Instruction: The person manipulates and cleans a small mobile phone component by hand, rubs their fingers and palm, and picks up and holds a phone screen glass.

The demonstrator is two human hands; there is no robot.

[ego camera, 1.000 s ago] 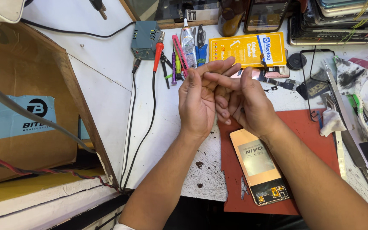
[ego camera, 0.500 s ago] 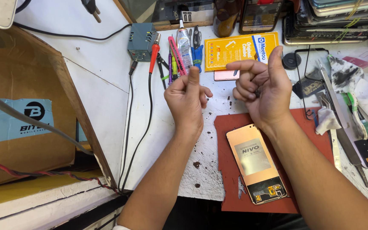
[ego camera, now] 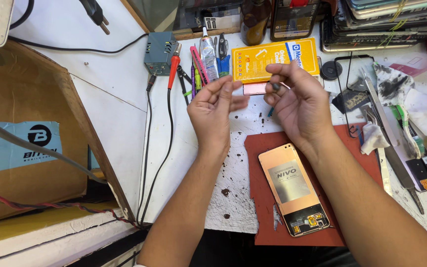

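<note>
In the head view, both hands are raised above a white, stained workbench. The left hand is held loosely curled, its fingers bent toward the thumb, and nothing can be made out in it. The right hand is pinched around a small dark object, gripped between thumb and fingertips; what the object is cannot be told. The two hands are kept just apart.

Below the right forearm, a phone display panel with a copper-coloured back is laid on a red work mat, its flex connector end pointed toward the bench's near edge. Beyond the hands, a yellow box, a glue tube and a red-handled soldering iron are seen. A cardboard box is placed at the far left.
</note>
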